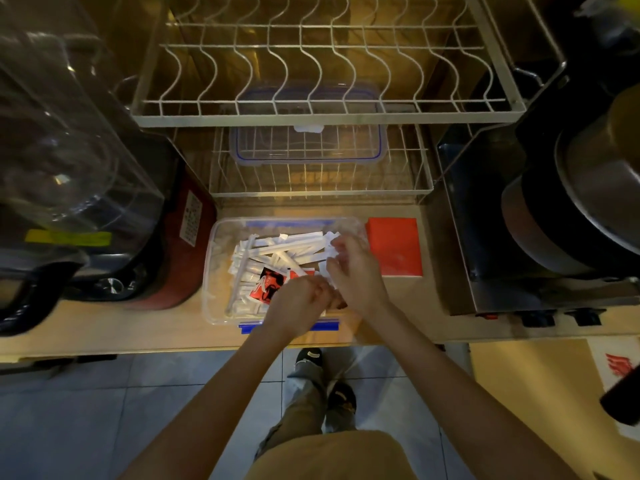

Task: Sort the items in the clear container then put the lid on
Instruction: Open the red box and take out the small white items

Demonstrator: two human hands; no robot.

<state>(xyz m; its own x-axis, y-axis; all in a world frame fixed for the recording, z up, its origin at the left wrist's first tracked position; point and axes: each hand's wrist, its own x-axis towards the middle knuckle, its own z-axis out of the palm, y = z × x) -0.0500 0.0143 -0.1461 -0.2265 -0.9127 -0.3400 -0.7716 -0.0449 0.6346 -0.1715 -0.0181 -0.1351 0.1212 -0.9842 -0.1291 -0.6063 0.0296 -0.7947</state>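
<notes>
Left hand (298, 303) grip curled, contents unclear; right hand (353, 271) loosely open, inside clear container (213, 271).

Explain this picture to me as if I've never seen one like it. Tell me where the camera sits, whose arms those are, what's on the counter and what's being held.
There is no machine here. One wide-angle camera is worn on a person's head and looks down, so the arms rising from the bottom edge are their own. Both hands work inside a clear container on a wooden counter. It holds white paper-wrapped sticks and red-and-black sachets. The left hand is closed around some items, though I cannot tell which. The right hand is blurred, fingers loosely curled over the wrappers. A red pad lies right of the container. The lid, blue-edged, rests on the lower wire rack behind.
</notes>
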